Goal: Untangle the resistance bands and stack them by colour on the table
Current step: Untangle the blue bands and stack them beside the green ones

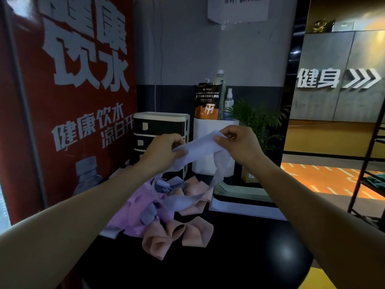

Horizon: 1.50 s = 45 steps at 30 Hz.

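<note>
Black table point(239, 257): bears tangled heap of pink, lilac and pale blue-grey resistance bands point(166, 211), black-and-white drawer unit point(160, 130) and white container point(210, 130) at rear, white papers point(245, 209) at right.

The band point(200, 146) in my fingers point(223, 138) looks thin, smooth and stretchy like rubber. The black counter point(239, 247) is shiny.

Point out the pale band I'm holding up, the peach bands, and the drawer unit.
pale lavender band point(200, 146), head view, stretched middle between hands
peach bands point(177, 234), head view, front folded loop
drawer unit point(160, 126), head view, top drawer front
</note>
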Tool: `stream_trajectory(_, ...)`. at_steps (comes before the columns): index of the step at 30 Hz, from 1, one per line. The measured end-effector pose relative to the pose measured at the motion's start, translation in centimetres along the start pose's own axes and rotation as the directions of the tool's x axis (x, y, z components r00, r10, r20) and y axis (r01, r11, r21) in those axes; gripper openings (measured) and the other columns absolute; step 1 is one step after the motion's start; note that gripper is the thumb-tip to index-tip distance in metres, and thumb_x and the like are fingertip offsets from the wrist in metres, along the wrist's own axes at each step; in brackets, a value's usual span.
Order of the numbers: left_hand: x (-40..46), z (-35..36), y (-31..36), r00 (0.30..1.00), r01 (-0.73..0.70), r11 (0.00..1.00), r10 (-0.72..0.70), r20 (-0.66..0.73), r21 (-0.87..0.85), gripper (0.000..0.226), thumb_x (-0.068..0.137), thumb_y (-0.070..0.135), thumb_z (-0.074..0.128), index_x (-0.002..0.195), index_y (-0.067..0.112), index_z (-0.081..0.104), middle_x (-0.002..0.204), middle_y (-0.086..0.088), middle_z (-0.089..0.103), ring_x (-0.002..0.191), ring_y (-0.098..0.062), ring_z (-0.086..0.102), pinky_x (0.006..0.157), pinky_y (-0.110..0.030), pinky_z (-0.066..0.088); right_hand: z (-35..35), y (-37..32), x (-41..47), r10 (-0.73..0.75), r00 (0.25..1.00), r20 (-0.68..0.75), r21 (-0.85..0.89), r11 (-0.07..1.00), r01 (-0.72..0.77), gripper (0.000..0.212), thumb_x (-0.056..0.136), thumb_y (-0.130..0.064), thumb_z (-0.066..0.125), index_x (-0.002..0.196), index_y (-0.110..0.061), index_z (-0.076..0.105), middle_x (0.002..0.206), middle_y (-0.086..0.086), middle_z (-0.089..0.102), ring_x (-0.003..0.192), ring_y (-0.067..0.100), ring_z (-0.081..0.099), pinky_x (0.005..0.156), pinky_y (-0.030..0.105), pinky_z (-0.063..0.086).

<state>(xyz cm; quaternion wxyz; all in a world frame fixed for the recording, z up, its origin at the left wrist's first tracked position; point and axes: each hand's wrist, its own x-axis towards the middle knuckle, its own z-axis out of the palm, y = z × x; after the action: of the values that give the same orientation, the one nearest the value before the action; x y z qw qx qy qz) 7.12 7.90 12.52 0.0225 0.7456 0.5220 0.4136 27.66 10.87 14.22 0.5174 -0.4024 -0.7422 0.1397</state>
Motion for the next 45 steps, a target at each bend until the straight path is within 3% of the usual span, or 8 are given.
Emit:
stream_trajectory(5,-1.1,1.5,-0.8,0.992,-0.083,0.996,0.078,0.101,0.043,0.017,0.087,0.02,0.065,0.083,0.004,0.059,0.075,-0.008,0.056,0.062,-0.01,0.043,0.056,-0.017,0.032,0.4,-0.1,-0.3,-0.034,0.999,-0.012,0.017,0.999,0.034,0.009,0.087,-0.011,0.063,0.088,-0.004,0.068,0.071,-0.003,0.056,0.061,0.003,0.047,0.052,0.003,0.035)
stream_trajectory(9,-1.9,2.5,-1.7,0.978,-0.112,0.984,0.086,0.188,0.136,0.011,0.083,0.011,0.067,0.078,0.004,0.059,0.075,-0.003,0.056,0.065,-0.009,0.047,0.059,-0.018,0.034,-0.4,0.3,0.0,0.024,0.989,-0.149,0.055,0.998,-0.016,0.012,0.089,-0.012,0.06,0.087,-0.003,0.066,0.074,0.006,0.058,0.063,0.013,0.049,0.057,0.018,0.04)
stream_trajectory(15,-2.7,3.2,-3.8,0.99,0.103,0.982,-0.117,0.08,0.157,0.006,0.09,0.015,0.055,0.084,0.011,0.055,0.08,-0.009,0.061,0.074,-0.026,0.057,0.065,-0.036,0.044,-1.3,2.0,-0.7,0.074,0.981,-0.181,0.01,0.997,-0.073,0.015,0.089,-0.014,0.06,0.087,0.001,0.065,0.076,0.007,0.057,0.061,0.01,0.047,0.057,0.018,0.038)
stream_trajectory(23,-2.1,2.2,-2.5,0.934,0.347,0.804,-0.341,0.105,-0.482,0.015,0.091,0.013,0.058,0.105,0.007,0.061,0.096,-0.013,0.066,0.083,-0.021,0.061,0.074,-0.03,0.051,-1.2,3.9,-2.3,0.221,0.966,-0.134,0.036,0.975,-0.218,0.013,0.089,-0.015,0.061,0.083,-0.003,0.062,0.066,0.003,0.052,0.058,0.013,0.045,0.053,0.023,0.035)
stream_trajectory(31,-1.8,1.9,-0.4,0.956,0.283,0.797,-0.281,0.086,-0.534,0.017,0.09,0.003,0.057,0.091,0.017,0.065,0.103,-0.017,0.067,0.096,-0.025,0.065,0.082,-0.03,0.055,0.3,4.8,-4.1,0.345,0.911,0.225,-0.111,0.938,-0.327,0.013,0.084,-0.018,0.068,0.085,-0.005,0.066,0.069,-0.003,0.056,0.073,0.013,0.053,0.073,0.028,0.042)
stream_trajectory(37,-1.6,2.1,1.7,0.983,0.182,0.847,-0.161,0.086,-0.499,0.02,0.087,0.001,0.059,0.096,0.018,0.065,0.099,-0.01,0.068,0.094,-0.027,0.063,0.085,-0.039,0.054,1.4,1.7,-3.7,0.217,0.943,0.253,0.072,0.968,-0.242,0.024,0.088,-0.012,0.063,0.11,-0.001,0.063,0.101,0.013,0.062,0.076,0.013,0.054,0.052,0.005,0.04)
stream_trajectory(42,-1.5,1.6,2.4,0.989,0.146,0.846,-0.136,0.057,-0.514,0.019,0.088,0.004,0.06,0.093,0.021,0.065,0.091,-0.008,0.068,0.087,-0.029,0.062,0.085,-0.048,0.052,2.1,0.5,-3.7,0.184,0.948,0.261,0.196,0.951,-0.239,0.03,0.089,-0.018,0.062,0.117,-0.006,0.059,0.11,0.01,0.061,0.1,0.021,0.059,0.082,0.025,0.046)
stream_trajectory(45,-1.4,1.4,2.3,0.988,0.135,0.879,-0.153,-0.001,-0.458,0.021,0.088,0.003,0.057,0.09,0.023,0.064,0.091,-0.006,0.066,0.09,-0.029,0.062,0.082,-0.043,0.054,2.2,0.1,-3.9,0.166,0.968,0.187,0.24,0.948,-0.209,0.03,0.089,-0.022,0.062,0.113,-0.007,0.054,0.103,0.006,0.058,0.087,0.017,0.057,0.065,0.013,0.046)
